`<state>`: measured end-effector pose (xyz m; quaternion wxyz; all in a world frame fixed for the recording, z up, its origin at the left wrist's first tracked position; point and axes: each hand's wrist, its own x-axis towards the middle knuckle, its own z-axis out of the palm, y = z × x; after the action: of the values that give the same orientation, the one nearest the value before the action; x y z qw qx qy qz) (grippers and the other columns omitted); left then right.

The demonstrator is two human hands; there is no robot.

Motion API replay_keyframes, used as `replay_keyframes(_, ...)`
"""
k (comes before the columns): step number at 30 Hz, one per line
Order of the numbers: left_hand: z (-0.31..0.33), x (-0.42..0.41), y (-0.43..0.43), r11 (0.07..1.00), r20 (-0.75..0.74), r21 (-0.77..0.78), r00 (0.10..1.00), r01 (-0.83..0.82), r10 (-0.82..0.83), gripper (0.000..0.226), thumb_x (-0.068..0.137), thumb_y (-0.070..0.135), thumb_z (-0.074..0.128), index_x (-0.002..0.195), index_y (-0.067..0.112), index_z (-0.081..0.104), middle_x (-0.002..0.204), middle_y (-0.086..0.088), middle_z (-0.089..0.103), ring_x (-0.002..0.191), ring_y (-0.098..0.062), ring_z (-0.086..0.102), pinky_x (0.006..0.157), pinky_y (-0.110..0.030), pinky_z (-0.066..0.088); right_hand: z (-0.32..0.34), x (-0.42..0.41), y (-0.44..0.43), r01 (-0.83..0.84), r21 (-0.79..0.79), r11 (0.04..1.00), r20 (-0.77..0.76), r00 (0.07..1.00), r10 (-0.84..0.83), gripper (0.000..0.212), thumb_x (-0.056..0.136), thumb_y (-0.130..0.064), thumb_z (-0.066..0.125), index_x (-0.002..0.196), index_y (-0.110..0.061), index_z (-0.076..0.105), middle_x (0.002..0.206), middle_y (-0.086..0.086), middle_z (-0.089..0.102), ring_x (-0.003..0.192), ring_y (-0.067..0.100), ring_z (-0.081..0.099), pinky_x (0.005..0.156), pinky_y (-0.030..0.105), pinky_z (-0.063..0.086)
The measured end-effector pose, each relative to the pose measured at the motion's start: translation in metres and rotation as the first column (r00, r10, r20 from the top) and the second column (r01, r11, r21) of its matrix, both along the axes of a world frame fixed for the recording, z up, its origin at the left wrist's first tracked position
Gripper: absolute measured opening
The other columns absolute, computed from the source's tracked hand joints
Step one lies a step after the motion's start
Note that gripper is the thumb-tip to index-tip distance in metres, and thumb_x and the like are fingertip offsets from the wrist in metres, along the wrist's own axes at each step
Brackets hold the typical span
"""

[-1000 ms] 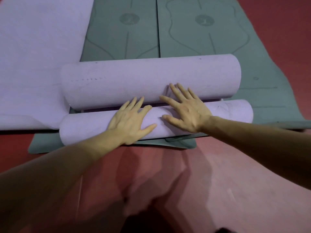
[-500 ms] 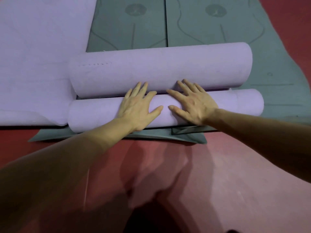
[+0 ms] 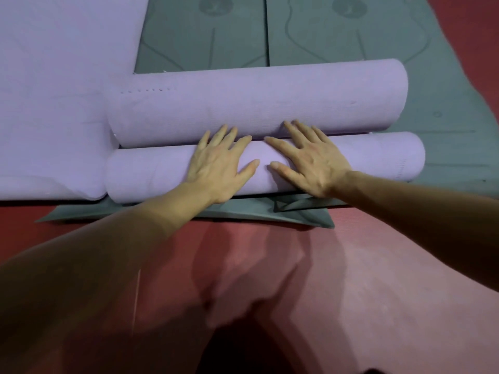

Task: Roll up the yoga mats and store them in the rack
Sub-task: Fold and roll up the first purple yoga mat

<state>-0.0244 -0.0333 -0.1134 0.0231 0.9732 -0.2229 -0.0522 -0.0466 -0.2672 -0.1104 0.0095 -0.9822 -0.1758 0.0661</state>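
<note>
Left grip (image 3: pixel 216 168) and right grip (image 3: pixel 310 163) lie flat, fingers spread, side by side on the near purple roll (image 3: pixel 151 176), fingertips reaching the thicker far roll (image 3: pixel 256 103). Both rolls rest on green mats (image 3: pixel 351 36) over a red floor (image 3: pixel 351 279); a flat purple mat (image 3: pixel 54 76) lies left.

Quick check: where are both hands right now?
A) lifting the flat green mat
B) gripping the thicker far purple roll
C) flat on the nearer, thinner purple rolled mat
C: the left hand and right hand lie flat on the nearer, thinner purple rolled mat, in front of the thicker purple roll.
</note>
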Motion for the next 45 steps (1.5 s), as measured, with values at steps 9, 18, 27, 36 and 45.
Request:
replay_keyframes(9, -0.001, 0.009, 0.002, 0.998, -0.063, 0.04, 0.997, 0.048, -0.046, 0.111, 0.075, 0.092, 0.032, 0.163, 0.028, 0.008, 0.171, 0.0, 0.009, 0.157, -0.024, 0.013, 0.126, -0.05, 0.01, 0.005, 0.011, -0.004, 0.051, 0.071, 0.996, -0.001, 0.999, -0.051, 0.079, 0.094, -0.073, 0.013, 0.161, -0.034, 0.029, 0.17, 0.02, 0.012, 0.158, 0.036, 0.01, 0.127, 0.051, 0.01)
replay_keyframes(18, 0.003, 0.001, 0.002, 0.996, 0.055, -0.055, 0.996, 0.072, -0.069, 0.11, 0.066, 0.075, 0.076, 0.154, 0.022, 0.038, 0.153, 0.0, 0.049, 0.138, -0.025, 0.047, 0.115, -0.042, 0.031, 0.009, -0.015, -0.006, 0.019, 0.017, 1.0, -0.039, 0.999, -0.018, 0.087, 0.09, -0.078, 0.021, 0.164, -0.032, 0.02, 0.17, 0.021, 0.012, 0.158, 0.037, 0.011, 0.127, 0.051, 0.007)
replay_keyframes(27, 0.027, -0.047, 0.009, 0.991, 0.063, -0.023, 0.989, 0.132, -0.131, 0.1, 0.07, 0.081, 0.067, 0.151, 0.027, 0.043, 0.147, 0.009, 0.056, 0.131, -0.017, 0.055, 0.103, -0.032, 0.04, 0.022, -0.055, 0.004, -0.082, 0.076, 0.994, 0.031, 0.996, 0.079, 0.091, 0.087, -0.083, 0.036, 0.147, -0.016, 0.046, 0.164, 0.021, 0.032, 0.153, 0.038, 0.027, 0.125, 0.054, 0.023)
replay_keyframes(36, 0.014, -0.055, 0.009, 0.991, -0.041, -0.013, 0.99, 0.132, -0.132, 0.108, 0.069, 0.081, 0.067, 0.155, 0.023, 0.037, 0.154, 0.005, 0.049, 0.138, -0.018, 0.049, 0.115, -0.035, 0.034, 0.004, -0.042, 0.004, -0.109, 0.016, 0.994, -0.022, 0.994, 0.11, 0.089, 0.087, -0.084, 0.028, 0.145, -0.019, 0.048, 0.163, 0.021, 0.033, 0.151, 0.042, 0.028, 0.121, 0.055, 0.029)
replay_keyframes(45, 0.007, -0.028, 0.009, 0.982, -0.08, 0.095, 0.984, 0.164, -0.157, 0.119, 0.067, 0.098, 0.019, 0.161, 0.025, 0.023, 0.171, -0.003, 0.012, 0.158, -0.025, 0.007, 0.127, -0.044, 0.012, 0.009, -0.042, 0.007, -0.069, -0.01, 0.998, -0.019, 0.997, 0.069, 0.099, 0.085, -0.089, 0.02, 0.16, -0.025, 0.031, 0.17, 0.021, 0.011, 0.158, 0.038, 0.009, 0.127, 0.055, 0.012)
